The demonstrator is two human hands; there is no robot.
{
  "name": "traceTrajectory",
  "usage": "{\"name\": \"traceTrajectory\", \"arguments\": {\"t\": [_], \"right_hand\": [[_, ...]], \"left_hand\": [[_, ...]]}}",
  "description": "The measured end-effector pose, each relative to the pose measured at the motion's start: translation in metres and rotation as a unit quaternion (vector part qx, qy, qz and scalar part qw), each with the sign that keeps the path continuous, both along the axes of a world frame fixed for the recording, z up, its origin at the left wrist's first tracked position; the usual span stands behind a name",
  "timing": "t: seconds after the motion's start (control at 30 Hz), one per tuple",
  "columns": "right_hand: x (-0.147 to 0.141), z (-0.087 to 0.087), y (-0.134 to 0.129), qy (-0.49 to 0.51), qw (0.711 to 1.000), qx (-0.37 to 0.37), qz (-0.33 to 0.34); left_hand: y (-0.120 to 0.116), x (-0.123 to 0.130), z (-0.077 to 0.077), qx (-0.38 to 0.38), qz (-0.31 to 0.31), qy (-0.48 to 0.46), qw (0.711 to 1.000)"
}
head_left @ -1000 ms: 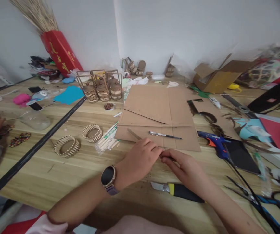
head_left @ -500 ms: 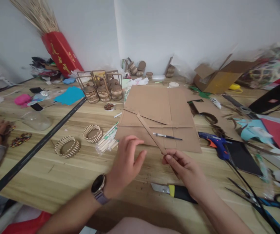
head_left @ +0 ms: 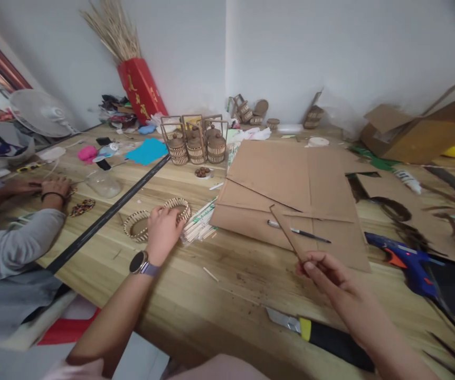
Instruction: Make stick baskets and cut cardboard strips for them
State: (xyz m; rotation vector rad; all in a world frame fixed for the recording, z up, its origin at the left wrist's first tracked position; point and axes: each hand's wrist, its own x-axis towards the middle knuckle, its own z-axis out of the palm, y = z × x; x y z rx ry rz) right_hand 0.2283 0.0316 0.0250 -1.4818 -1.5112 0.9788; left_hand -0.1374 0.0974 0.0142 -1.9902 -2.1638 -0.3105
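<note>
My left hand (head_left: 164, 227), wearing a watch, reaches over the near rim of a small round striped basket (head_left: 185, 207). Its fingers are bent and closed at that rim; the hand hides part of the basket. Just left of it sits a second round striped basket (head_left: 129, 228). My right hand (head_left: 324, 269) pinches one end of a thin brown cardboard strip (head_left: 285, 232), which slants up over a large cardboard sheet (head_left: 269, 163). A pen (head_left: 310, 235) lies on that sheet. Below my right hand rests a yellow-and-black utility knife (head_left: 330, 338).
Thin sticks (head_left: 199, 229) lie beside the sheet. Behind stand lidded miniature baskets with handles (head_left: 196, 148) and a dish of brown beads (head_left: 202, 172). A blue glue gun (head_left: 409, 264) is at right. A co-worker's hand (head_left: 56, 187) works at the far left near a jar (head_left: 104, 183).
My left hand has moved left from the middle of the table to the striped basket. My right hand still holds the strip, now turned more edge-on. The view has swung left.
</note>
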Motion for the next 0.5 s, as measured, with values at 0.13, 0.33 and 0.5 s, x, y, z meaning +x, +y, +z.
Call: {"name": "traceTrajectory", "arguments": {"t": [0.13,0.33,0.5], "right_hand": [[0.018,-0.005,0.013,-0.076,0.997,0.024,-0.015],[0.061,-0.023,0.035,-0.198,0.976,0.021,-0.090],[0.083,-0.032,0.044,-0.242,0.963,0.030,-0.113]], "left_hand": [[0.000,0.001,-0.001,-0.004,-0.003,0.004,1.000],[-0.023,-0.007,0.006,-0.006,0.104,0.002,0.995],[-0.024,-0.016,0.006,-0.038,0.109,-0.032,0.993]]}}
